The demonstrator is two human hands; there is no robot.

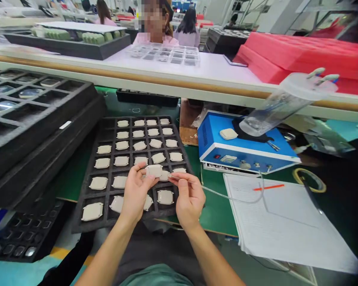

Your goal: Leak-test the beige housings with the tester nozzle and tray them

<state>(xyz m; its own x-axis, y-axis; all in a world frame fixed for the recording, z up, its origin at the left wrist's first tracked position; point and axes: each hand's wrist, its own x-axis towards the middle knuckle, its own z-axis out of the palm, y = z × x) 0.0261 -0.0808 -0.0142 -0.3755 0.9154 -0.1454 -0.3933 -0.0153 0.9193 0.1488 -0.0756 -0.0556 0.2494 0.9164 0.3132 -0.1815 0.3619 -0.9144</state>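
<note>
The cream part [154, 171] is raised above the black foam tray [107, 204], in front of the operator. Status, as judged from beside the bench: work on this part is in progress, since it is out of its pocket and between both hands. Similar cream pieces [92, 211] occupy most pockets; treated and untreated pieces cannot be told apart, so the remaining count cannot be determined.

Grip, left hand [136, 188]: thumb and fingers closed on the part's left side. Grip, right hand [188, 194]: thumb and fingers pinched around a slender tool [173, 177], tip directed at the part's right edge. Contact at the tip cannot be confirmed.

A clear tube [247, 202] runs from the tool toward the front of a blue control unit [250, 153], right of the tray. One loose cream piece [228, 134] rests on top of the unit, beside a tilted clear cylinder [282, 103]. Paper sheets [274, 226] lie in front of the unit.
</note>
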